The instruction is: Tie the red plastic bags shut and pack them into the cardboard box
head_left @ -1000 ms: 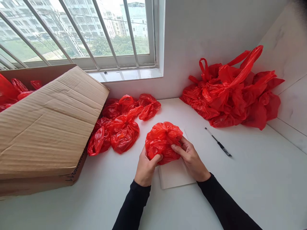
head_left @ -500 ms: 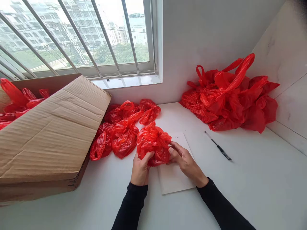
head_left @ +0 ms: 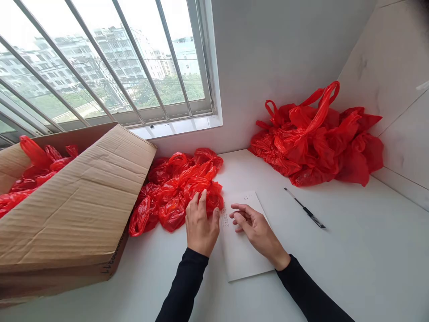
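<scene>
A knotted red plastic bag (head_left: 215, 194) rests at the right end of a cluster of similar knotted bags (head_left: 170, 210). My left hand (head_left: 201, 226) is at its near side, fingers and thumb apart; whether the fingertips touch the bag I cannot tell. Over a white notebook (head_left: 248, 257) hovers my right hand (head_left: 258, 230), its fingers loosely bent and apart, with nothing in them. Small handwriting shows on the notebook page, partly hidden by that hand.
At the left stands an open cardboard box (head_left: 77, 197) with red bags inside. A heap of red bags (head_left: 318, 143) lies by the right wall. A black pen (head_left: 305, 209) lies right of the notebook. Behind is a barred window (head_left: 127, 67).
The red bag held in both hands has moved left onto the table by the other bags. Both hands have let go of it, uncovering writing on the notebook. The view has shifted slightly.
</scene>
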Tool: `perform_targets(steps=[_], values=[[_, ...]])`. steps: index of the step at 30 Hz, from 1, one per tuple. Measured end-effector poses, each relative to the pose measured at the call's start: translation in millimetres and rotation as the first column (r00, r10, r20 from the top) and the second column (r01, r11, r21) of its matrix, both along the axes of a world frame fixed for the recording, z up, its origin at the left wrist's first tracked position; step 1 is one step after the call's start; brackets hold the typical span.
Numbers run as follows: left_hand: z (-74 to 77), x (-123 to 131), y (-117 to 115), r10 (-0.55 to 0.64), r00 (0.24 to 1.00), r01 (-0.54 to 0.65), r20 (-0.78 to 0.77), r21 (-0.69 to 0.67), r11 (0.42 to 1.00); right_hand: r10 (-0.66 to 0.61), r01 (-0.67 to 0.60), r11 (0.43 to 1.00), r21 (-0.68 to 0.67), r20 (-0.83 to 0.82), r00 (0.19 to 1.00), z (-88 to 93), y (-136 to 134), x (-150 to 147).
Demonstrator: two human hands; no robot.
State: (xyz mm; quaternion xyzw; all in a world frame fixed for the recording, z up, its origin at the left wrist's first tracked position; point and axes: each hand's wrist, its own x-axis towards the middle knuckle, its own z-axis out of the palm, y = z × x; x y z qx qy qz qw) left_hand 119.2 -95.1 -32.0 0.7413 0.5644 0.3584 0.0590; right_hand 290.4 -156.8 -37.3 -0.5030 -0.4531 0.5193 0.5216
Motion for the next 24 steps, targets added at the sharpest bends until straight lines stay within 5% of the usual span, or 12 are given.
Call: perform_targets(steps=[4, 7, 16, 24], values=[[-26.4, -3, 26, 0.004, 0.997, -0.009, -0.081, -0.067, 0.998, -0.022, 0.023, 0.999, -0.039, 0.027, 0.999, -5.1, 2, 2], [-32.0, -7, 49, -0.012, 0.993, 0.003, -0.118, -0.077, 0.997, -0.015, 0.017, 0.998, -0.062, 0.028, 1.000, -8.0, 4, 3], [-20.4, 6, 42, 0.039, 0.983, -0.023, -0.181, 0.093, 0.995, -0.009, 0.011, 0.998, -0.067, 0.027, 1.000, -6.3, 7, 2], [-7.7, 12, 63, 0.028, 0.978, 0.014, -0.209, 0.196, 0.981, -0.048, 0.050, 0.998, -0.026, 0.068, 0.996, 2.4, 13, 1]])
